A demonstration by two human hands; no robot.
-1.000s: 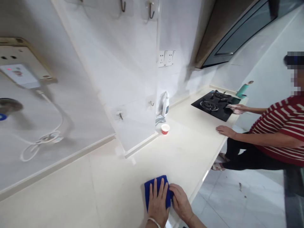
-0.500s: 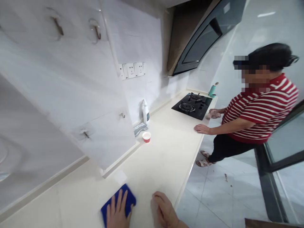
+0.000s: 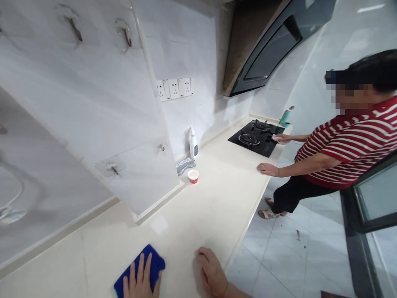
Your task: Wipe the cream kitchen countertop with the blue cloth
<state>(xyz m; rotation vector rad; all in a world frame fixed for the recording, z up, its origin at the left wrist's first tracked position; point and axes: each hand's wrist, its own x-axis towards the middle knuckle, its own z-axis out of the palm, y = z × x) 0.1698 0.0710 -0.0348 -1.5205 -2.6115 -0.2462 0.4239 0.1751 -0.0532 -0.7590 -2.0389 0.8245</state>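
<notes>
Cloth [image 3: 156,262] well inside counter edge [image 3: 247,223]

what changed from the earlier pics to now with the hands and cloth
The left hand has moved the blue cloth leftward over the counter, away from the right hand, which no longer touches it. The left hand is still spread on the cloth; the red cup and white bottle stayed put.

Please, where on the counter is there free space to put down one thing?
Widest: between the cup, the right hand and the co-worker's hand on the counter. Another: between cup and stove. A narrower gap separates cloth and right hand. Crowded: by the wall, where cup, packet and bottle sit close together.
</notes>
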